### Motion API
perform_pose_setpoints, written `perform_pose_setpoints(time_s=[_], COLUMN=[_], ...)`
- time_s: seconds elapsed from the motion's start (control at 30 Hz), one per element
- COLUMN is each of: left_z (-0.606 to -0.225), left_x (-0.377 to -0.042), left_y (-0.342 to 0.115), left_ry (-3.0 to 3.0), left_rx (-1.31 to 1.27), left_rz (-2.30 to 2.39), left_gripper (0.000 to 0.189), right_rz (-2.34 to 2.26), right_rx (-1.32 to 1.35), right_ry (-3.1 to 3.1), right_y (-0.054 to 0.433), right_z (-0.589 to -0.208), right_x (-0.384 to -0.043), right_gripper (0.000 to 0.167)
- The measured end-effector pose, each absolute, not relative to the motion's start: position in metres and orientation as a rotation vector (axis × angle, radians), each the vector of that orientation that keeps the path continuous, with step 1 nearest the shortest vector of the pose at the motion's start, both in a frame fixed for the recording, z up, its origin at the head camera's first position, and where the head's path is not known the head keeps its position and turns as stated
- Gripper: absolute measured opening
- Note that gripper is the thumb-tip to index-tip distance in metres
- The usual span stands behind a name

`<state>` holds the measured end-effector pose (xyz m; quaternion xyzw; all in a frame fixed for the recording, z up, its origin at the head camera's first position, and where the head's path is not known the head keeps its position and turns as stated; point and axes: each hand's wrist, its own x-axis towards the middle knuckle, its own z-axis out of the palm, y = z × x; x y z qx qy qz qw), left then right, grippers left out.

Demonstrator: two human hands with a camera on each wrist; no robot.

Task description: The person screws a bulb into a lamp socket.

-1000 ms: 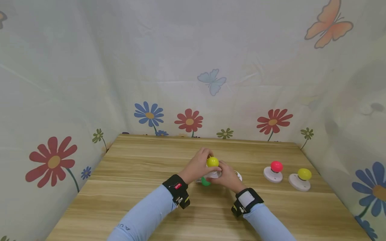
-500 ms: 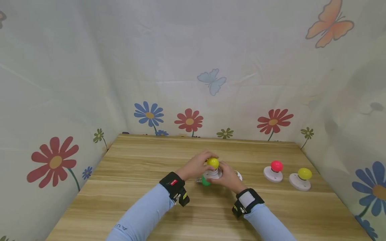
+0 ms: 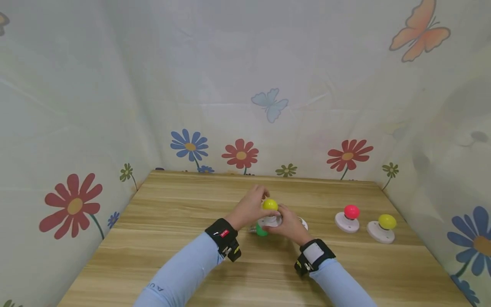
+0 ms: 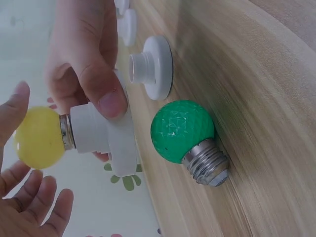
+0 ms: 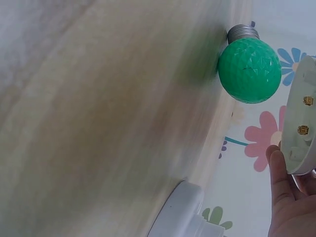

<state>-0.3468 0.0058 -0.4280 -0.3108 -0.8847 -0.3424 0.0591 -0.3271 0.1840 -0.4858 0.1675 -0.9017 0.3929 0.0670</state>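
Note:
My right hand (image 3: 289,227) grips a white lamp holder (image 4: 122,143) by its round base, lifted above the table. A yellow light bulb (image 4: 39,138) sits in the holder's socket, with a strip of its metal thread showing. Around that bulb my left hand (image 3: 248,209) is spread, thumb at the glass and the other fingers standing off it. Below them a green light bulb (image 4: 182,131) lies on its side on the wooden table, its screw base bare. The right wrist view shows the holder's hollow underside with brass contacts.
Beside the right hand stands another white lamp holder (image 4: 159,68) without a bulb. Farther right on the table (image 3: 184,200) are a holder with a red bulb (image 3: 351,212) and one with a yellow bulb (image 3: 387,221). A flowered curtain (image 3: 215,85) surrounds the table.
Half a second ago the left fingers were closed round the yellow bulb; now they have loosened and turned back. The right hand keeps holding the lamp holder in place.

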Motion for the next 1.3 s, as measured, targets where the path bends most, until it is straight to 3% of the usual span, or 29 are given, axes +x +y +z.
perform_pose_setpoints(time_s=[0.4,0.57,0.73,1.0,1.3], left_z=[-0.426,-0.424,-0.424,-0.426,-0.428], left_x=[-0.35,-0.351,-0.35,-0.341,-0.339], left_y=[0.005,0.003,0.002,0.01,0.013], left_ry=[-2.681,-2.718,-2.757,-2.695,-2.682], left_rx=[-1.141,-1.219,-1.064,-0.911,-0.983], left_rz=[-1.033,-1.152,-1.434,-0.9,-0.878], left_gripper=[0.039,0.05,0.069,0.061,0.045], right_rz=[1.178,1.171,1.179,1.143,1.153], right_rx=[0.513,0.534,0.539,0.508,0.504], right_ry=[-2.705,-2.694,-2.693,-2.719,-2.729], right_y=[0.186,0.187,0.188,0.187,0.187], right_z=[-0.484,-0.485,-0.483,-0.481,-0.481], right_x=[-0.325,-0.324,-0.323,-0.321,-0.32], right_gripper=[0.061,0.063,0.063,0.061,0.064])
